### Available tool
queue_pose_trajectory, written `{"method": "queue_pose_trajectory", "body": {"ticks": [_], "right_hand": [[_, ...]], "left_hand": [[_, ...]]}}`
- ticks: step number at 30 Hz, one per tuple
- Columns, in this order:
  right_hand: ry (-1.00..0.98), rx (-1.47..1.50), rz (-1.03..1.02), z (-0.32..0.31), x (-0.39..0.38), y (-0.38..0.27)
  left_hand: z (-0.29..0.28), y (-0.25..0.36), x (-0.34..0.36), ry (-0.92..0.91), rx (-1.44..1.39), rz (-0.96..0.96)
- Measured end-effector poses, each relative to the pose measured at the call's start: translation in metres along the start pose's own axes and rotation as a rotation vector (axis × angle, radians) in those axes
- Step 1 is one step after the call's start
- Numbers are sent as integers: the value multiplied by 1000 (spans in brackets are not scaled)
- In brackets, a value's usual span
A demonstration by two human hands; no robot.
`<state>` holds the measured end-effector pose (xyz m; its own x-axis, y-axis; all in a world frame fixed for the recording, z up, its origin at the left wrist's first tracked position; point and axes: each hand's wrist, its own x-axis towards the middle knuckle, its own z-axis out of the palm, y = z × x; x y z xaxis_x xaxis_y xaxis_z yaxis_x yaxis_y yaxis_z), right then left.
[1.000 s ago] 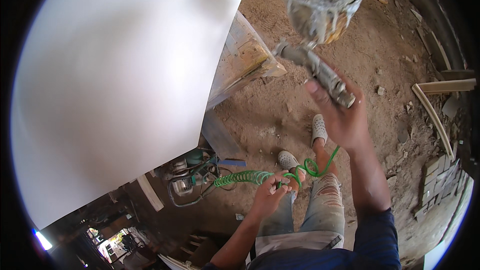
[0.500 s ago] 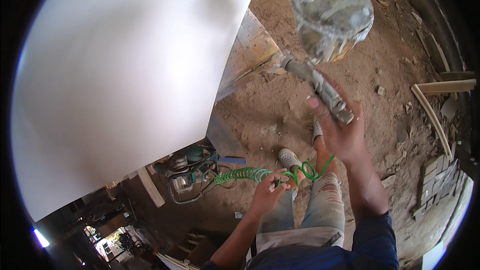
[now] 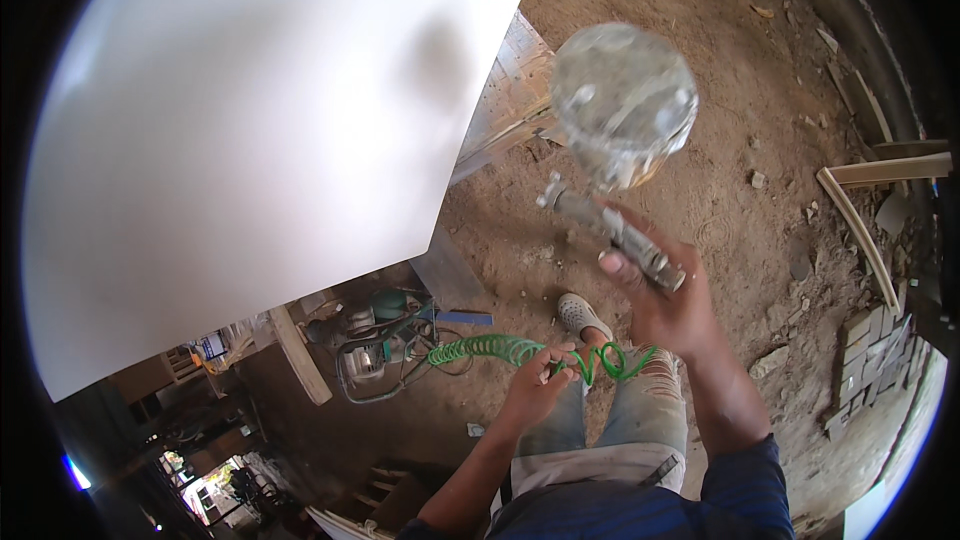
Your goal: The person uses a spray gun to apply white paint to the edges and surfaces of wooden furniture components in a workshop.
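Observation:
My right hand [image 3: 665,305] is closed around a paint-spattered metal spray gun [image 3: 615,230] with a large, grimy cup [image 3: 622,95] on top, its nozzle toward the upper left. Below and left of it, my left hand [image 3: 545,375] grips a coiled green hose [image 3: 475,348], whose loose loops run rightward under my right hand. A broad white panel [image 3: 230,130] fills the upper left, near the gun's nozzle side, with a soft dark shadow on it.
A worn wooden structure [image 3: 505,110] stands behind the panel's edge. An air compressor [image 3: 368,350] sits below the panel. The dirt floor [image 3: 720,60] holds wooden strips [image 3: 860,240], scattered stones and stacked blocks [image 3: 870,360] at the right. My legs and clogs show below.
The spray gun and my right hand have moved down, with the cup now lower and further from the top edge. My left hand stays about where it was, still on the hose.

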<state>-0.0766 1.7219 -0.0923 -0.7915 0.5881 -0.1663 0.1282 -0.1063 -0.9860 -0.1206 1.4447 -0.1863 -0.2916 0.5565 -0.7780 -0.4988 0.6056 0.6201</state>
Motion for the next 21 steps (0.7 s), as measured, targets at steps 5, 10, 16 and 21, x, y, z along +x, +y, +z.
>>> {"method": "queue_pose_trajectory", "body": {"ticks": [5, 10, 16, 21], "right_hand": [[257, -42, -11, 2, 17, 3], [378, -69, -51, 1, 23, 2], [304, -79, -84, 15, -1, 11], [91, -102, -40, 25, -31, 1]], "left_hand": [[-2, 1, -6, -7, -88, 6], [-7, -4, -10, 0, -125, 52], [-8, 0, -19, 0, -72, 65], [-15, -10, -23, -2, 28, 67]]}}
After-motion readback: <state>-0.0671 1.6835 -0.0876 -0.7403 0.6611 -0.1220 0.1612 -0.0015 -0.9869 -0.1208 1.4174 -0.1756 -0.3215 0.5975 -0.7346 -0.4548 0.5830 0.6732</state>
